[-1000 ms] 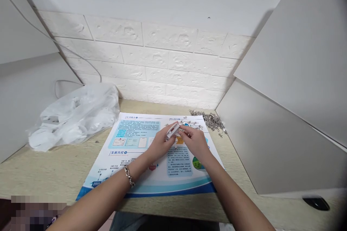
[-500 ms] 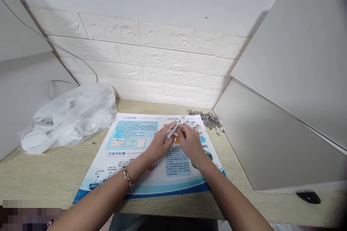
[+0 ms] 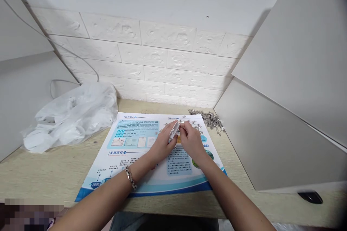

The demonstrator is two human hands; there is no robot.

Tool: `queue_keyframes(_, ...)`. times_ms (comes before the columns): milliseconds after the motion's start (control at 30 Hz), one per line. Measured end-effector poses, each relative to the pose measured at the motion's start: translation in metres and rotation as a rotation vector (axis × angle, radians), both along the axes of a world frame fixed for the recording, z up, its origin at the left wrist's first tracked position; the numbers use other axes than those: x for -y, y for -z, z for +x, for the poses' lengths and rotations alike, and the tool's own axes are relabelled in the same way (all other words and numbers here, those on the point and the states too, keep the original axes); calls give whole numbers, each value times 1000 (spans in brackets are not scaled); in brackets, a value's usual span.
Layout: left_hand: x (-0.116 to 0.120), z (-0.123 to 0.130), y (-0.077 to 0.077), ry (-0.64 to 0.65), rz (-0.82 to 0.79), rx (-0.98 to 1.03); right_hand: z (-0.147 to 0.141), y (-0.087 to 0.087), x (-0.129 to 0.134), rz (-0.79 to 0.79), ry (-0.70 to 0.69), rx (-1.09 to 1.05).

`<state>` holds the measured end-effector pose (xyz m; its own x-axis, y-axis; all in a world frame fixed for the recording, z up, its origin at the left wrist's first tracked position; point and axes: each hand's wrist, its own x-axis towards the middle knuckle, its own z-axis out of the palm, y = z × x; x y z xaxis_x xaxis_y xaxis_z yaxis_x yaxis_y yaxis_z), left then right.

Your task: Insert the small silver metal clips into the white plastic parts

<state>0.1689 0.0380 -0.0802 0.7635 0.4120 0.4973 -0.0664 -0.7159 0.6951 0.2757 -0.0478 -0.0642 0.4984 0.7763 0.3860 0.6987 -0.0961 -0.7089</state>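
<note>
My left hand (image 3: 163, 143) grips a small white plastic piece (image 3: 175, 130), long and narrow, tilted up above the printed poster (image 3: 146, 184). Close against its upper end, my right hand (image 3: 192, 139) is closed, thumb and index finger pinched together. Whatever sits between those right fingertips is too small to make out. Small shiny metal parts (image 3: 195, 125) lie scattered on the poster just beyond both hands. More of them form a pile (image 3: 211, 120) past the poster's upper right corner.
At the left of the wooden table (image 3: 54, 173) rests a translucent plastic bag (image 3: 73, 115) with white pieces inside. Grey panels (image 3: 271, 137) stand at the right, with a black object (image 3: 310, 197) near the table's front edge. A white brick-pattern wall (image 3: 151, 57) closes off the back.
The white piece has turned slightly in my left hand and stands a bit steeper. My right fingers have shifted a little toward its upper end. The view has moved slightly.
</note>
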Motion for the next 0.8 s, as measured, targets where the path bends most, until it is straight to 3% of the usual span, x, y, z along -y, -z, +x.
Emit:
queue_keyframes(233,-4,-3,-5,-4,-52,-3,5,-3,3,-47,-131,-59)
queue_keyframes(600,-6,-2,-3,45,-115,-11,4,1,3,-40,-68,16)
queue_keyframes(800,-5,1,0,23,-57,8,3,4,-2,-19,-41,-30)
